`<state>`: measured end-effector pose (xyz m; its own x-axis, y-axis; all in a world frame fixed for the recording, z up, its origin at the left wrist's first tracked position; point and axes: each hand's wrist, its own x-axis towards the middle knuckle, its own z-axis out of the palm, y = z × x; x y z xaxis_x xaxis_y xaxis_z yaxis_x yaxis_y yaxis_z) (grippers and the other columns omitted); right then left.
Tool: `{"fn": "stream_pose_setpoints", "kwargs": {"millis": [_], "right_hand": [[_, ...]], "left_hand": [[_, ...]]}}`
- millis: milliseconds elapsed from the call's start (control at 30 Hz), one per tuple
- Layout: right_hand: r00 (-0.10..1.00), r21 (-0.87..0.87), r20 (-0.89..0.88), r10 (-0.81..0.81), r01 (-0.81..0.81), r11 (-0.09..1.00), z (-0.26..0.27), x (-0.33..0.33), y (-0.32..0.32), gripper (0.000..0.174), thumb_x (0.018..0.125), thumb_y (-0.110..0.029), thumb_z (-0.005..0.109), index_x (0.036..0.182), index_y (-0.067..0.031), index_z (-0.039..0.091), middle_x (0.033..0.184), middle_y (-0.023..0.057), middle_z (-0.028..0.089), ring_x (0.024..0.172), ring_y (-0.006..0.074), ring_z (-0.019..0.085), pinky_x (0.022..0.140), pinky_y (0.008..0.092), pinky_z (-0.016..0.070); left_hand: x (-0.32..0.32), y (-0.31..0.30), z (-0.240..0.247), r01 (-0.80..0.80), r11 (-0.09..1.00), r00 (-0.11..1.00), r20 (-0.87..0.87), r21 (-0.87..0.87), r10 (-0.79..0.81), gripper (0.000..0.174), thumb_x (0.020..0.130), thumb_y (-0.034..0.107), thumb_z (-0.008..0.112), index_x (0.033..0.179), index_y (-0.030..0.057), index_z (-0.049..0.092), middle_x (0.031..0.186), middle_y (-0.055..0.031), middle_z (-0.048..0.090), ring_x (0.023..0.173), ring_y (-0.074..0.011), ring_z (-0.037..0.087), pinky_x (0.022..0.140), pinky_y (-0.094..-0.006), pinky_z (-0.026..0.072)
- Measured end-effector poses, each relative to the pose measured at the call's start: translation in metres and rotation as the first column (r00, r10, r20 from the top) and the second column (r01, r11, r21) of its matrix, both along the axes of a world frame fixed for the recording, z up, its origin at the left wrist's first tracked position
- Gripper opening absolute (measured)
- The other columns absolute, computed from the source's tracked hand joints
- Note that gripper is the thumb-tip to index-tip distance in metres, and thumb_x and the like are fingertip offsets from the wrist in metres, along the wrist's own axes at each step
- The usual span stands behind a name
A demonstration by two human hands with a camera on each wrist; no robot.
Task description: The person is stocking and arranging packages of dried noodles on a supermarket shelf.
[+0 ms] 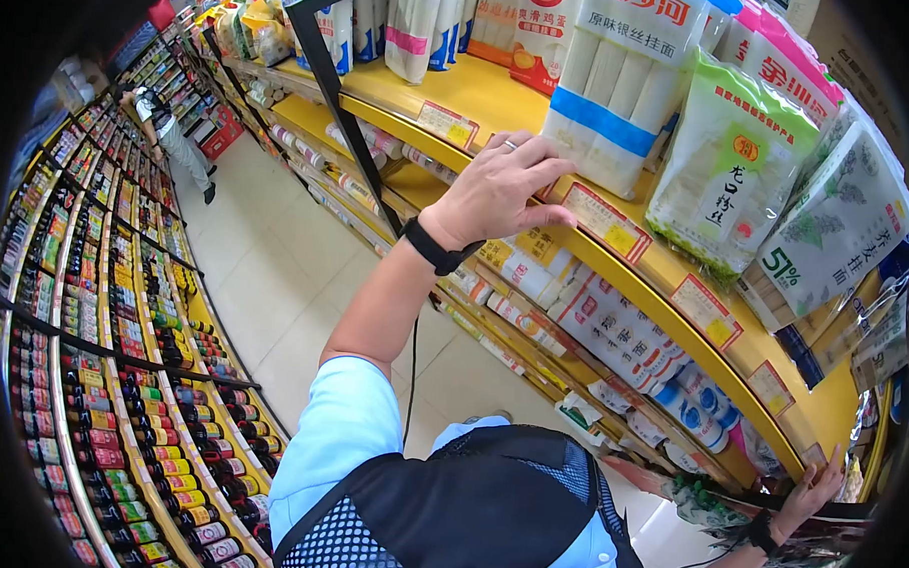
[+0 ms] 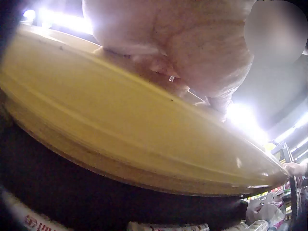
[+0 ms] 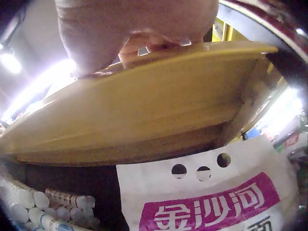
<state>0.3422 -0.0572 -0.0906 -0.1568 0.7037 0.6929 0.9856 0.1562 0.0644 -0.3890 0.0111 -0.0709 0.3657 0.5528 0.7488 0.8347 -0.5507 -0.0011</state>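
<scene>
My left hand [image 1: 503,181], with a ring and a black wristband, rests on the front edge of a yellow shelf [image 1: 615,265]. Its fingers lie over the edge beside a pack of noodles [image 1: 606,99] with a blue band. Lower right, my right hand [image 1: 813,492] touches the same shelf's edge near its far end. From below, the left wrist view shows the left palm [image 2: 178,38] over the yellow edge. In the right wrist view the right hand [image 3: 134,29] lies across the shelf edge, fingertips partly hidden behind it.
A green-and-white vermicelli bag [image 1: 729,163] and a buckwheat noodle pack [image 1: 827,217] lean on the shelf. Price tags [image 1: 607,221] line its front. Below are rolled noodle packs [image 1: 691,402]. Bottled goods [image 1: 178,455] fill the opposite shelving. A person [image 1: 160,123] stands far down the aisle.
</scene>
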Motion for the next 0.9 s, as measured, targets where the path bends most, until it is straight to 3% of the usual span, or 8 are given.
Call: {"fn": "stream_pose_setpoints", "kwargs": {"millis": [133, 333, 433, 500, 600, 700, 867, 900], "right_hand": [[1.000, -0.078, 0.003, -0.022, 0.023, 0.997, 0.002, 0.015, 0.003, 0.069, 0.104, -0.060, 0.047, 0.152, -0.0092, 0.051, 0.124, 0.0187, 0.054, 0.117, 0.0354, 0.051, 0.102, 0.0453, 0.0397], [0.998, 0.036, 0.061, 0.028, -0.031, 0.999, 0.005, -0.006, -0.003, 0.061, 0.106, -0.051, 0.050, 0.150, -0.0087, 0.053, 0.114, 0.0165, 0.055, 0.107, 0.0328, 0.052, 0.097, 0.0418, 0.0412], [0.994, -0.182, -0.016, -0.112, 0.107, 0.977, 0.005, 0.014, -0.007, 0.062, 0.105, -0.053, 0.050, 0.149, -0.0085, 0.054, 0.114, 0.0163, 0.055, 0.108, 0.0322, 0.052, 0.097, 0.0415, 0.0413], [1.000, -0.071, 0.023, 0.016, -0.014, 0.997, 0.006, 0.003, -0.002, 0.068, 0.105, -0.058, 0.047, 0.149, -0.0071, 0.053, 0.130, 0.0194, 0.057, 0.121, 0.0352, 0.051, 0.107, 0.0453, 0.0372], [1.000, -0.126, 0.011, 0.019, -0.018, 0.992, 0.005, 0.007, -0.005, 0.076, 0.104, -0.064, 0.041, 0.152, -0.0061, 0.049, 0.146, 0.0191, 0.053, 0.132, 0.0391, 0.045, 0.117, 0.0482, 0.0270], [0.995, -0.005, 0.075, 0.058, -0.058, 0.998, 0.008, -0.013, -0.009, 0.070, 0.103, -0.054, 0.054, 0.150, -0.0031, 0.050, 0.139, 0.0188, 0.055, 0.127, 0.0374, 0.049, 0.111, 0.0453, 0.0361], [1.000, -0.054, 0.003, 0.001, -0.001, 0.999, 0.009, -0.013, -0.016, 0.065, 0.098, -0.049, 0.065, 0.147, -0.0064, 0.056, 0.128, 0.0169, 0.060, 0.117, 0.0347, 0.053, 0.106, 0.0467, 0.0387], [0.999, 0.040, 0.037, 0.006, -0.008, 0.999, 0.015, -0.029, -0.014, 0.067, 0.092, -0.048, 0.072, 0.144, -0.0080, 0.059, 0.116, 0.0158, 0.064, 0.112, 0.0332, 0.057, 0.103, 0.0434, 0.0416]], "left_hand": [[0.000, -0.001, 0.002, 0.015, 0.999, 1.000, -0.002, 0.031, -0.015, 0.065, 0.079, 0.060, 0.075, 0.120, 0.0086, 0.070, 0.100, -0.0065, 0.061, 0.094, -0.0276, 0.059, 0.091, -0.0398, 0.0487], [-0.002, 0.001, -0.003, 0.028, 0.998, 0.999, 0.044, 0.060, -0.031, 0.062, 0.075, 0.055, 0.081, 0.116, 0.0098, 0.073, 0.096, -0.0059, 0.061, 0.089, -0.0262, 0.059, 0.085, -0.0382, 0.0499], [-0.003, 0.001, 0.003, 0.033, 0.999, 0.999, 0.039, 0.032, -0.035, 0.060, 0.074, 0.052, 0.083, 0.115, 0.0099, 0.074, 0.094, -0.0064, 0.061, 0.089, -0.0263, 0.059, 0.084, -0.0381, 0.0498], [-0.002, 0.002, 0.005, 0.031, 0.999, 0.999, 0.021, 0.018, -0.031, 0.060, 0.073, 0.051, 0.083, 0.116, 0.0097, 0.074, 0.094, -0.0067, 0.061, 0.089, -0.0265, 0.059, 0.083, -0.0381, 0.0495], [-0.001, 0.004, 0.005, 0.048, 0.998, 0.999, 0.005, 0.028, -0.048, 0.063, 0.071, 0.050, 0.084, 0.117, 0.0089, 0.074, 0.094, -0.0073, 0.062, 0.089, -0.0267, 0.060, 0.082, -0.0385, 0.0490], [0.000, 0.003, 0.004, 0.029, 0.999, 1.000, 0.004, 0.030, -0.029, 0.063, 0.071, 0.049, 0.083, 0.118, 0.0074, 0.074, 0.093, -0.0078, 0.063, 0.088, -0.0274, 0.060, 0.081, -0.0382, 0.0484], [0.002, 0.006, 0.008, 0.072, 0.997, 0.997, 0.012, -0.010, -0.072, 0.061, 0.072, 0.046, 0.085, 0.119, 0.0082, 0.074, 0.094, -0.0091, 0.064, 0.089, -0.0296, 0.060, 0.082, -0.0398, 0.0497], [0.004, 0.004, 0.010, 0.055, 0.997, 0.998, 0.022, -0.050, -0.054, 0.062, 0.074, 0.047, 0.084, 0.121, 0.0078, 0.073, 0.094, -0.0110, 0.063, 0.089, -0.0305, 0.060, 0.081, -0.0401, 0.0493]]}}
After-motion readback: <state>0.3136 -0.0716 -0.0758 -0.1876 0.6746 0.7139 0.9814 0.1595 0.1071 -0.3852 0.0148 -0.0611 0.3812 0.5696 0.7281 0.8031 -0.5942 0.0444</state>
